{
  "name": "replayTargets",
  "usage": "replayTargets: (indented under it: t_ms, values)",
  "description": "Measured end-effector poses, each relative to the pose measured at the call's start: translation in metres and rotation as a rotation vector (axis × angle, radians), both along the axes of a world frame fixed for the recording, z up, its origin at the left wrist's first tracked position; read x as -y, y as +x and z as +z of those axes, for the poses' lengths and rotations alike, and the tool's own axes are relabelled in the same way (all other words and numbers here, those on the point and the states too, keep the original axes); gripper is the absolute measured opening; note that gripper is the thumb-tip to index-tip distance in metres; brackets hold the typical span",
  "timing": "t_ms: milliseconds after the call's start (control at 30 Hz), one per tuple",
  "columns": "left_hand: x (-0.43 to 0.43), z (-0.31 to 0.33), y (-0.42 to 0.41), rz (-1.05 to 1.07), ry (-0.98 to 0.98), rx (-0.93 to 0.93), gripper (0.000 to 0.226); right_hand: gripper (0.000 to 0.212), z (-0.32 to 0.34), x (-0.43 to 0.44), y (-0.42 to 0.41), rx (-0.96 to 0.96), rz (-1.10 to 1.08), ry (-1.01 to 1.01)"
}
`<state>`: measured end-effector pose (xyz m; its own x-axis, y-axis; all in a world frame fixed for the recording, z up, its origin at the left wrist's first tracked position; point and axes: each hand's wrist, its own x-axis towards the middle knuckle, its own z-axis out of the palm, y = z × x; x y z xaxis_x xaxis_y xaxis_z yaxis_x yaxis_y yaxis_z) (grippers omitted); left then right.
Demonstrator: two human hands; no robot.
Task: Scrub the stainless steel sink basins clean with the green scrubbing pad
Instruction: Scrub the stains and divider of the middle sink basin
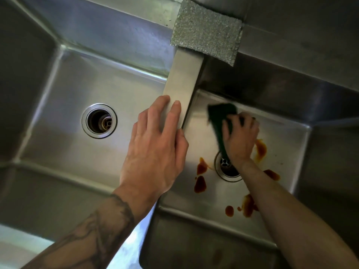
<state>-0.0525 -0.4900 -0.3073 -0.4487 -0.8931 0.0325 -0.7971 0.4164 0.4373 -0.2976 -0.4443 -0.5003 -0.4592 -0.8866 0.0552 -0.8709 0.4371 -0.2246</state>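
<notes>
- Right of centre in the frame, the right hand (240, 136) grips the green scrubbing pad (221, 117) against the floor of the right basin (281, 152), just above the right drain (228, 168)
- Brown stains (200, 184) lie around that drain
- At centre, the left hand (155, 150) rests flat, fingers straight and holding nothing, on the divider (184, 78) between the basins
- At left, the left basin (58, 113) shows the left drain (99, 120)
- At upper centre, a grey sponge (206, 31) sits on the divider's far end

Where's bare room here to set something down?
The left basin around its drain is bare; so is the divider between the left hand and the grey sponge. The right basin is crowded: right hand holding the green scrubbing pad, brown stains on its floor.
</notes>
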Motion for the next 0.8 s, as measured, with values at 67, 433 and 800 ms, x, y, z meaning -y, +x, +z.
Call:
replayTargets:
  t_ms: [67, 433, 800]
  values:
    - [0.001, 0.0, 0.002, 0.0, 0.0, 0.007, 0.047, 0.029, 0.0, 0.018, 0.019, 0.008, -0.236, -0.04]
    - [0.0, 0.001, 0.001, 0.003, 0.009, -0.008, 0.047, 0.029, 0.003, 0.01, 0.016, 0.063, -0.125, -0.036]
    - [0.0, 0.003, 0.001, 0.001, 0.002, -0.005, 0.047, 0.03, 0.004, -0.002, 0.049, 0.073, 0.267, 0.003]
